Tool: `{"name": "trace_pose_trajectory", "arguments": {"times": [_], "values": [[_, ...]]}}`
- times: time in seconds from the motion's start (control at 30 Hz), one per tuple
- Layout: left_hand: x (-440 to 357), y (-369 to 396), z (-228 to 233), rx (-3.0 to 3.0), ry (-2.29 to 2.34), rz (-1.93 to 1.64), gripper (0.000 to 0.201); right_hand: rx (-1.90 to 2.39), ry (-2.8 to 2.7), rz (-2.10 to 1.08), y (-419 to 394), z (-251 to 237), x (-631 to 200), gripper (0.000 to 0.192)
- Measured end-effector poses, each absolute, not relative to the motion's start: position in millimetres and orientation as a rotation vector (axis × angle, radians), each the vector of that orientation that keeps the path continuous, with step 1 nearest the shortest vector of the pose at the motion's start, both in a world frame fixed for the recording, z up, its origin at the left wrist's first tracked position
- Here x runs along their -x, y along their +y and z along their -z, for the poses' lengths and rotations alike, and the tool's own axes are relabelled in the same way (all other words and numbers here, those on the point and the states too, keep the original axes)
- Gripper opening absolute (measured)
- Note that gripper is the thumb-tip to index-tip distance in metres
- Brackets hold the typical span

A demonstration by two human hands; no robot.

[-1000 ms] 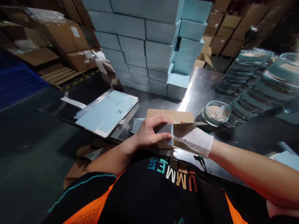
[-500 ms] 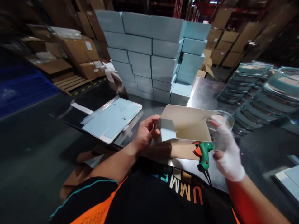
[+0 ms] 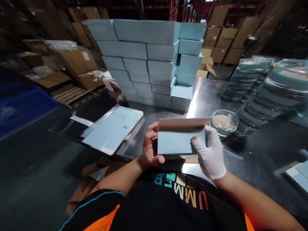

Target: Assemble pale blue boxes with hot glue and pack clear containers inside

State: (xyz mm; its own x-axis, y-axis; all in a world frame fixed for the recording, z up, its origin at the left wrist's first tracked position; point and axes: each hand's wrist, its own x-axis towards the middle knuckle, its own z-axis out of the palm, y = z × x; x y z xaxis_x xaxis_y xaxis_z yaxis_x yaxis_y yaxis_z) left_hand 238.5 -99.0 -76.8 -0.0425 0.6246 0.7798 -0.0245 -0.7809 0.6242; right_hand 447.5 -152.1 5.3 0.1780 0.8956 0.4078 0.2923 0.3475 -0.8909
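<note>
We've got a pale blue cardboard box (image 3: 175, 142) held up in front of us over the near side of the tabletop (image 3: 213, 91), its far flap sticking up. Our bare left hand (image 3: 151, 146) has its fingers clamped on the left end, and our gloved right hand (image 3: 211, 157) pinches the right end, thumb on the blue panel. Just past that glove sits a glass bowl (image 3: 224, 123), with pale blue sheets (image 3: 114, 128) off to our left.
</note>
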Motion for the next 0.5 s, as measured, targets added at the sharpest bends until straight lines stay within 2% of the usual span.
{"name": "trace_pose_trajectory", "arguments": {"times": [0.07,0.13,0.27,0.33,0.4,0.5], "values": [[-237.2,-101.4,72.1,-1.771,0.568,-2.011,0.082,1.156,-1.299,-0.478,-147.3,-4.0,-436.3,0.039],[-231.2,-103.8,71.6,-1.936,0.586,-1.921,0.072,1.067,-1.306,-0.409,-142.2,-4.0,-432.4,0.042],[-215.2,-106.2,77.6,-2.094,0.626,-1.77,0.066,1.067,-1.456,-0.381,-132.5,-7.4,-458.9,0.032],[-211.0,-106.0,75.8,-1.984,0.72,-1.815,0.067,1.287,-1.618,-0.275,-128.9,-4.7,-483.4,0.032],[-209.7,-104.8,68.1,-1.841,0.846,-1.796,0.068,1.73,-1.793,-0.209,-127.8,4.8,-505.8,0.034],[-211.5,-101.9,50.2,-1.648,0.889,-1.711,0.069,2.333,-1.925,-0.408,-131.5,29.8,-527.3,0.036]]}}
